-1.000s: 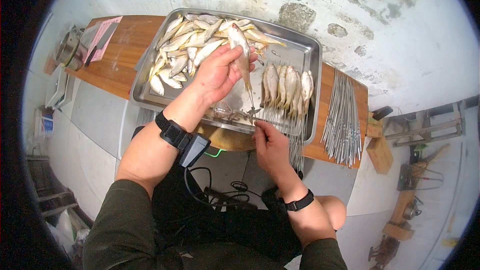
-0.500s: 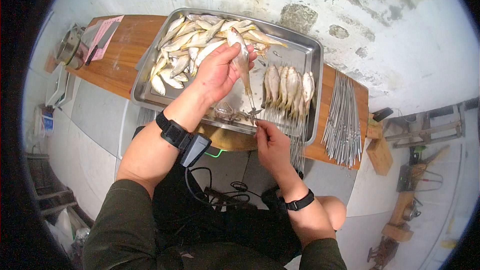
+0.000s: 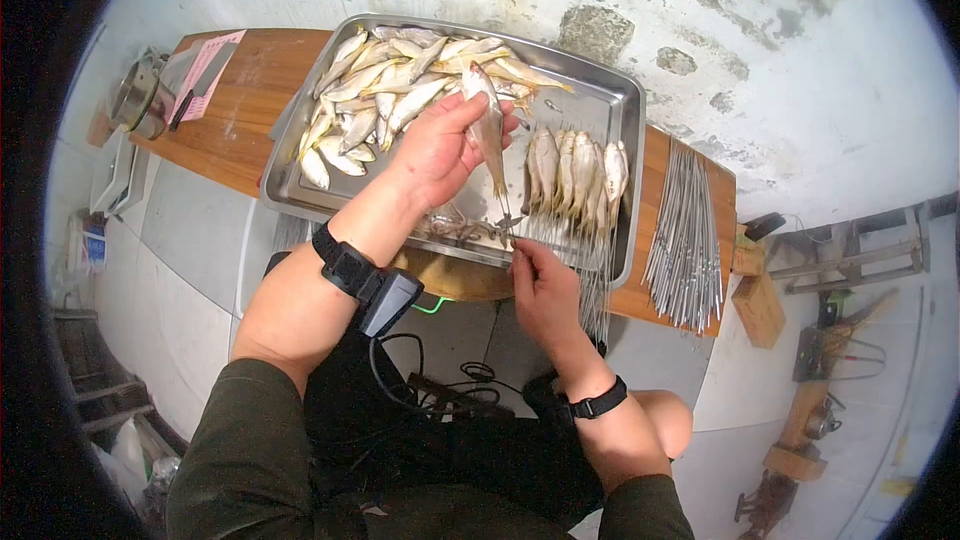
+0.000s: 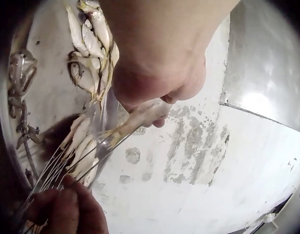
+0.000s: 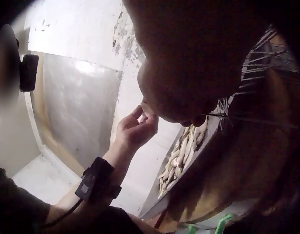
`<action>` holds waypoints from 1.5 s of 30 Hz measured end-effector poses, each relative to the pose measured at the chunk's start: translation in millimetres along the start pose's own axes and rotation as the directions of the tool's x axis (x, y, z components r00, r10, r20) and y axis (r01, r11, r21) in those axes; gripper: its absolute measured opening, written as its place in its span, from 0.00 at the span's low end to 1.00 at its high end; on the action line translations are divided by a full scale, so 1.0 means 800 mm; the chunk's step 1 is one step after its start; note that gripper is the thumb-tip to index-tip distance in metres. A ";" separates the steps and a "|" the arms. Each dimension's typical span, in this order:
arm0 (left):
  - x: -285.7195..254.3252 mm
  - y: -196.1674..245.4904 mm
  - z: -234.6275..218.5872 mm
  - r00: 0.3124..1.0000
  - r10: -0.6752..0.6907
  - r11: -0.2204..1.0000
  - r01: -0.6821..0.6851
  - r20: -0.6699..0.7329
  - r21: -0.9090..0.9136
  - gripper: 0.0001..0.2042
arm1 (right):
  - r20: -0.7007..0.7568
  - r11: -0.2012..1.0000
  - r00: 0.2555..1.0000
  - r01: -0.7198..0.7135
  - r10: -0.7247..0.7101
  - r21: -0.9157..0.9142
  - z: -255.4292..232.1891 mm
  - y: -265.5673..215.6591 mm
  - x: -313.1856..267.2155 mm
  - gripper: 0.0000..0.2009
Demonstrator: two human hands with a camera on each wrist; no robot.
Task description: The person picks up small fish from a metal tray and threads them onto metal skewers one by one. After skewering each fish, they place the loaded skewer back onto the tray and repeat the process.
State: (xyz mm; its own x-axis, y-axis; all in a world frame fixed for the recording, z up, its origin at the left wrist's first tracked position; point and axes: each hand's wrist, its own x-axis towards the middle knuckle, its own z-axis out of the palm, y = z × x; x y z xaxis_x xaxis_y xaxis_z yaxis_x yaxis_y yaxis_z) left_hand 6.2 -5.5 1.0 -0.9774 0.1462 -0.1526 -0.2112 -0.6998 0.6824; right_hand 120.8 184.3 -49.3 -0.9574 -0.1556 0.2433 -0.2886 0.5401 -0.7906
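Left hand (image 3: pixel 437 150) clamped on a slim silver fish with a yellowish tail (image 3: pixel 487 135), tilted head-up, center of frame over the tray. Right hand (image 3: pixel 547 295) pinches a thin metal skewer (image 4: pixel 111 150) at the tray's near rim; hands apart. Rectangular steel tray (image 3: pixel 640 120): smooth floor shows between glossy loose fish pile (image 3: pixel 380 80), upper left, and skewered fish row (image 3: pixel 575 175), right. Straight grey skewer bundle (image 3: pixel 688 240) beyond right rim, on wood-grain tabletop (image 3: pixel 260 90).
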 end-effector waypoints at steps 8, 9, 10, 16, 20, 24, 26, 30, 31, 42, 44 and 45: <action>-0.002 0.004 0.008 0.998 0.070 0.996 -0.070 -0.001 -0.054 0.10 | -0.012 0.998 0.999 -0.038 0.038 0.040 0.002 0.001 0.005 0.08; -0.004 0.005 0.011 0.996 0.078 0.993 -0.081 -0.036 -0.082 0.10 | -0.013 0.998 0.999 -0.037 0.038 0.041 0.001 0.001 0.005 0.08; -0.004 0.006 0.009 0.996 0.078 0.993 -0.081 -0.036 -0.081 0.10 | -0.012 0.999 1.000 -0.027 0.027 0.042 0.001 0.002 0.005 0.08; 0.000 0.006 0.002 0.997 0.066 0.997 -0.067 -0.031 -0.038 0.11 | -0.009 0.999 1.000 0.001 0.000 0.038 0.001 0.006 0.000 0.08; 0.002 0.003 -0.003 0.999 0.045 0.998 -0.043 0.027 -0.046 0.10 | 0.001 0.998 1.000 -0.028 0.028 0.048 -0.001 0.010 -0.003 0.08; 0.001 0.003 -0.001 0.999 0.032 0.998 -0.030 0.029 -0.052 0.10 | -0.008 1.000 1.000 -0.012 0.012 0.024 -0.001 0.009 0.000 0.08; -0.001 0.002 0.001 0.999 0.024 0.999 -0.023 0.028 -0.037 0.10 | -0.002 0.999 1.000 -0.026 0.026 0.038 -0.002 0.005 0.002 0.08; -0.004 -0.004 0.004 1.000 -0.003 0.999 0.004 0.028 -0.034 0.09 | -0.016 0.999 1.000 -0.023 0.023 0.031 0.001 0.004 0.008 0.08; -0.003 -0.005 0.003 1.000 -0.004 0.999 0.005 0.028 -0.033 0.09 | -0.016 0.999 0.999 -0.037 0.038 0.031 0.000 0.003 0.009 0.08; -0.004 -0.005 0.007 1.000 0.024 1.000 -0.024 0.004 -0.001 0.09 | -0.003 0.993 0.997 -0.074 0.075 0.093 -0.002 0.001 0.009 0.09; -0.005 -0.004 0.006 1.000 0.026 1.000 -0.026 0.005 0.000 0.09 | 0.020 0.989 0.994 -0.108 0.106 0.104 -0.007 -0.006 0.009 0.08; -0.005 -0.004 0.006 1.000 0.026 1.000 -0.026 0.005 0.000 0.09 | 0.020 0.989 0.994 -0.107 0.105 0.104 -0.007 -0.004 0.008 0.08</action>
State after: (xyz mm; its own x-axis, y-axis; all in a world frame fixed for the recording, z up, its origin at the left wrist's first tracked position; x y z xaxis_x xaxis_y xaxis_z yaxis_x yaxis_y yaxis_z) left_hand 10.5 -0.3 3.0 -0.9826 0.1314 -0.1312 -0.1857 -0.7031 0.6865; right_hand 115.6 186.5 -41.8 -0.9824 -0.1143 0.1477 -0.1842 0.4647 -0.8661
